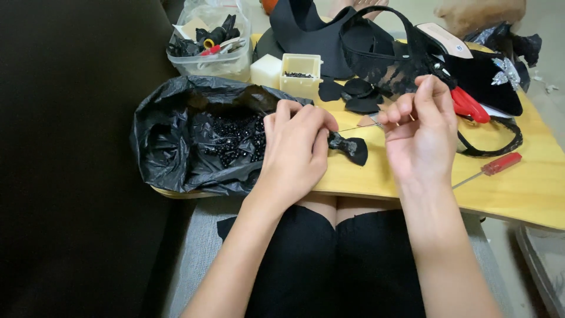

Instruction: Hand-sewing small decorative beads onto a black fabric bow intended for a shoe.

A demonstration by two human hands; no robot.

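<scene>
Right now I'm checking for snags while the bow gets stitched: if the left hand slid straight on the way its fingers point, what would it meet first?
The left hand points right, toward the right hand. It already touches the black bow; past that, the thin needle and then the right hand's fingers come first, though depth is unclear.

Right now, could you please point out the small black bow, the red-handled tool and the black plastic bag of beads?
small black bow (351,146), head view, on its right loop.
red-handled tool (500,164), head view, on its handle.
black plastic bag (162,132), head view, on its crumpled left side.
</scene>
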